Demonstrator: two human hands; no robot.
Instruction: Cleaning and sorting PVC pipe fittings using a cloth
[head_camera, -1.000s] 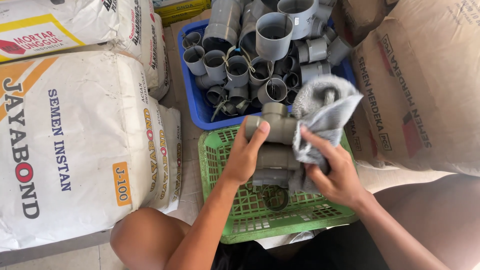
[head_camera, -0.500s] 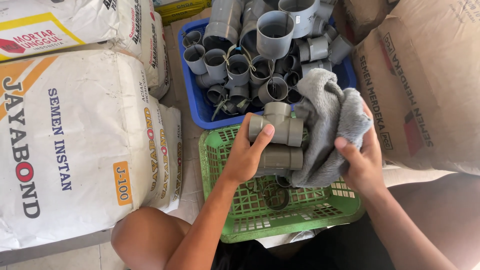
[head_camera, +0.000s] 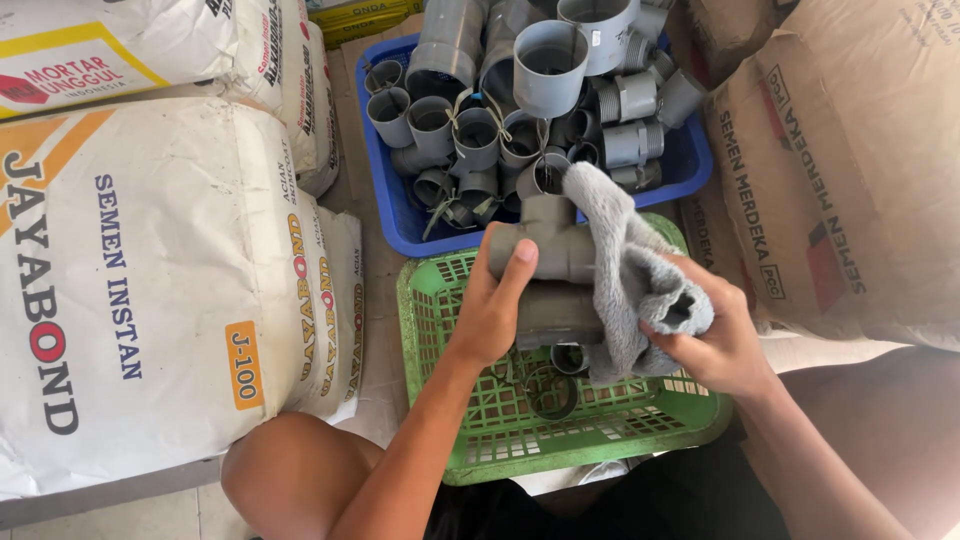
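My left hand (head_camera: 492, 305) grips a grey plastic tee pipe fitting (head_camera: 548, 250) and holds it over a green mesh basket (head_camera: 520, 440). In my right hand (head_camera: 718, 340) is a grey cloth (head_camera: 630, 270), bunched up and pressed against the right side of the fitting. More grey fittings (head_camera: 550, 385) lie in the green basket under the held one. Just beyond, a blue bin (head_camera: 400, 215) is piled with several grey pipe fittings (head_camera: 500, 110).
Large white cement sacks (head_camera: 150, 270) are stacked on the left, close to the baskets. Brown paper cement sacks (head_camera: 850, 180) stand on the right. My bare knee (head_camera: 295, 480) is at the bottom left.
The cloth in my right hand has shifted along the fitting, from spread out at the right to bunched tighter against it. My left hand keeps its hold on the fitting.
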